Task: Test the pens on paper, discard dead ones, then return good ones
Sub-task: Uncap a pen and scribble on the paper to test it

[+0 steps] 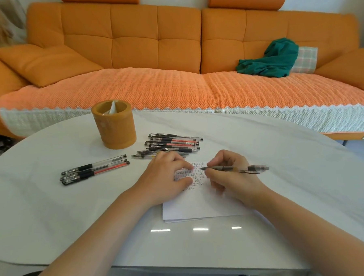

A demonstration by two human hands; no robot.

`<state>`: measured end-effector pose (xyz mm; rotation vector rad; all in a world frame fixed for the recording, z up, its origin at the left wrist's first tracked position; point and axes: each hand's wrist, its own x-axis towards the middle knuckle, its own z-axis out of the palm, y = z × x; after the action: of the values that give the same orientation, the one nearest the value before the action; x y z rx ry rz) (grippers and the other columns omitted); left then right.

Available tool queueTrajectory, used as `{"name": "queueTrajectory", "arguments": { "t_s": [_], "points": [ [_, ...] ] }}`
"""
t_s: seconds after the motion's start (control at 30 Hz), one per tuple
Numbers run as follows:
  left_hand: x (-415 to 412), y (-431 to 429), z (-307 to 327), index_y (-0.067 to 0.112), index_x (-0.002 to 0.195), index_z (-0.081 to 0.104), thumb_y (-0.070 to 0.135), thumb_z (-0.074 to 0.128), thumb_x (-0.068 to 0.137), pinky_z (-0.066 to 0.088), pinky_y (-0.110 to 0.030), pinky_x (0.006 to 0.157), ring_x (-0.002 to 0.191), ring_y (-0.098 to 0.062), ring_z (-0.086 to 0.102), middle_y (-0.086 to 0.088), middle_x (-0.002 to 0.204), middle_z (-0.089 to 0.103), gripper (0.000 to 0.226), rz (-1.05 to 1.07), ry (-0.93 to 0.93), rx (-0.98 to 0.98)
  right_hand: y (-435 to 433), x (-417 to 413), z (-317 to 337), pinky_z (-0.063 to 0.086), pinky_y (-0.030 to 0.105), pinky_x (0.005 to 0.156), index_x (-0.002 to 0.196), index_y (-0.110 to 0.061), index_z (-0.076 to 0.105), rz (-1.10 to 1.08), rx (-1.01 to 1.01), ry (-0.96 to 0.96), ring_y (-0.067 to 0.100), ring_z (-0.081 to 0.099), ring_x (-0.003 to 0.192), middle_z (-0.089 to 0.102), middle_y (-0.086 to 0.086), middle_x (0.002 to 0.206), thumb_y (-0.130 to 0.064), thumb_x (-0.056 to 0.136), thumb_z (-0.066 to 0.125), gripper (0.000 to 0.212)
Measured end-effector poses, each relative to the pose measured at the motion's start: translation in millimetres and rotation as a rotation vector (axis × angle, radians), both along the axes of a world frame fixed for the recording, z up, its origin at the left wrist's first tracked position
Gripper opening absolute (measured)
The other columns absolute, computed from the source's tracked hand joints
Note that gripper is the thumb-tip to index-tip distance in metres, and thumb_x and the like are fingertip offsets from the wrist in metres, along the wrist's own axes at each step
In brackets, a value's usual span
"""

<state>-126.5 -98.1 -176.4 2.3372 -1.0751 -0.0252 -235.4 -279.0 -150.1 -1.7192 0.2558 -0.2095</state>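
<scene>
Testing a pen (235, 168) on the paper (201, 206) on the table (75, 206), with the right hand (231, 177) pinching the pen and the left hand (164, 179) pressing the paper with loose fingers; next, likely checking for ink.

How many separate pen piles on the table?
2: small pile left of the paper; larger pile beside the pen holder, beyond the left hand, which may hide some. Another pen is in the right hand.
</scene>
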Motion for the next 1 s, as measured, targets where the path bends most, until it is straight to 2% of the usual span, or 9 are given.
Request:
{"name": "queueTrajectory", "arguments": {
  "t_s": [0.07,0.13,0.33,0.73,1.0],
  "points": [
    [1.1,0.6,0.6,0.044,0.121,0.063,0.048,0.066,0.089,0.028,-0.029,0.107,0.118,-0.003,0.031,0.024,0.117,0.046,0.032,-0.006,0.020,0.007,-0.6,-1.4,0.0,0.041,0.027,0.045,0.077,-0.006,0.057,0.049,-0.056,0.024,0.023,0.053,0.046,0.060,0.016,0.060,0.000,0.085,0.070,0.016],
    [2.5,0.8,1.3,0.044,0.121,0.063,0.048,0.067,0.088,0.029,-0.030,0.107,0.119,-0.005,0.032,0.024,0.118,0.047,0.033,-0.008,0.024,0.010,1.7,-2.1,1.3,0.040,0.025,0.045,0.074,-0.004,0.056,0.095,-0.135,0.047,0.022,0.055,0.045,0.061,0.012,0.056,0.000,0.084,0.069,0.017],
    [1.8,-1.5,0.6,0.040,0.121,0.066,0.047,0.070,0.086,0.032,-0.030,0.105,0.114,-0.006,0.033,0.020,0.115,0.048,0.035,-0.005,-0.013,-0.010,4.9,2.0,3.4,0.045,0.026,0.049,0.075,-0.006,0.058,0.172,-0.202,0.073,0.018,0.057,0.048,0.060,0.005,0.055,0.002,0.083,0.067,0.015],
    [3.5,-1.2,2.6,0.041,0.122,0.063,0.051,0.070,0.085,0.035,-0.036,0.105,0.115,-0.010,0.035,0.018,0.118,0.048,0.039,-0.016,0.020,0.020,9.6,7.1,-0.7,0.036,0.023,0.046,0.070,-0.001,0.050,0.179,-0.274,0.083,0.017,0.049,0.045,0.050,0.006,0.051,0.002,0.082,0.064,0.018],
    [2.7,-1.6,4.1,0.042,0.122,0.062,0.051,0.070,0.085,0.033,-0.033,0.105,0.118,-0.010,0.034,0.018,0.120,0.047,0.039,-0.001,0.052,0.039,10.8,7.9,-3.5,0.040,0.025,0.049,0.070,-0.003,0.051,0.182,-0.332,0.097,0.015,0.053,0.047,0.053,0.004,0.054,-0.004,0.081,0.066,0.019]
  ]
}}
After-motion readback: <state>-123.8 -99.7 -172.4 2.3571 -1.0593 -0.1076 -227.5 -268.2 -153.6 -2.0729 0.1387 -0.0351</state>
